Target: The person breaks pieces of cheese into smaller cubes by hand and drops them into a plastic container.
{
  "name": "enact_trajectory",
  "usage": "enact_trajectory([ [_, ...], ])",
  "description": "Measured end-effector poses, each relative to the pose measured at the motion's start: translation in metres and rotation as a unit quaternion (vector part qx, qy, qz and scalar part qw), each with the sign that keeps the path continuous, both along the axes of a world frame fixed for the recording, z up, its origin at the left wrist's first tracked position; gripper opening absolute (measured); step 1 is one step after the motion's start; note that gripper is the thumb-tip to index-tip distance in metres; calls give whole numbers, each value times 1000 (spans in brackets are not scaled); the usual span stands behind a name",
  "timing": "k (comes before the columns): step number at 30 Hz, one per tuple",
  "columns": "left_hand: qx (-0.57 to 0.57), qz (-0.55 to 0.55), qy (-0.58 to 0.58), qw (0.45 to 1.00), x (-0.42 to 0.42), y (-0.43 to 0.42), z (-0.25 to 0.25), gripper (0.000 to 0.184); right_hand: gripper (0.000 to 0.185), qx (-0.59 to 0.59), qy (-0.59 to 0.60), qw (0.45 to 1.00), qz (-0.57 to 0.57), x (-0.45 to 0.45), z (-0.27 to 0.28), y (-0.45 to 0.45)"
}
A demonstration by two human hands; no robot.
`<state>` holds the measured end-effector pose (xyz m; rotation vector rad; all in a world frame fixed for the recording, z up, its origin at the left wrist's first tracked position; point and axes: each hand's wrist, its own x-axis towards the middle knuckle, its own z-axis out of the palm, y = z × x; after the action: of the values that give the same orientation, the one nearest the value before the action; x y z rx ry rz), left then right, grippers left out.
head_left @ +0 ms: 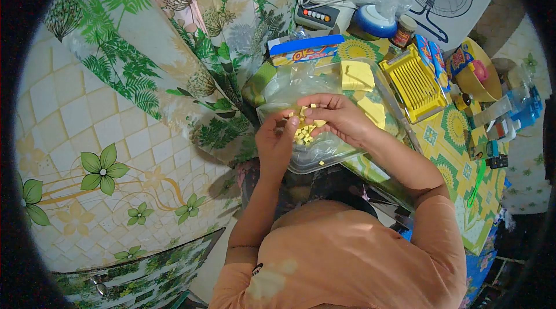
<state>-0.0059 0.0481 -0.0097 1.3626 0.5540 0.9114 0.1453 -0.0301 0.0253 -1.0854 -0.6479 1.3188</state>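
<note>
Small yellow cubes (303,136) lie in a heap on clear plastic in a transparent tray (315,167). Over the heap, my left hand (277,140) has its fingers bent and pinched around small yellow cubes. My right hand (339,115) comes in from the other side, thumb and fingers closed on yellow cubes, close to the left fingertips. One loose cube sits near the tray's front edge. Behind my right hand are larger yellow slabs (358,75), one of them partly hidden by that hand.
A yellow slotted rack (414,85) stands right of the tray. Farther back are a blender (325,11), a blue-and-white bowl (375,22) and a blue-edged box (307,48). Bottles and a tan bowl (488,74) are at the right, with a green utensil (476,184). Patterned curtains hang left.
</note>
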Motion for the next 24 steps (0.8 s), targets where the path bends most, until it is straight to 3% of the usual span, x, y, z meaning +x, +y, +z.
enact_trajectory([
  [17, 4, 4, -34, 999, 2, 3, -8, 15, 28, -7, -51, 998, 26, 0, -1, 1],
  [24, -11, 4, -35, 999, -2, 4, -8, 15, 29, -10, -177, 983, 41, 6, -6, 0],
])
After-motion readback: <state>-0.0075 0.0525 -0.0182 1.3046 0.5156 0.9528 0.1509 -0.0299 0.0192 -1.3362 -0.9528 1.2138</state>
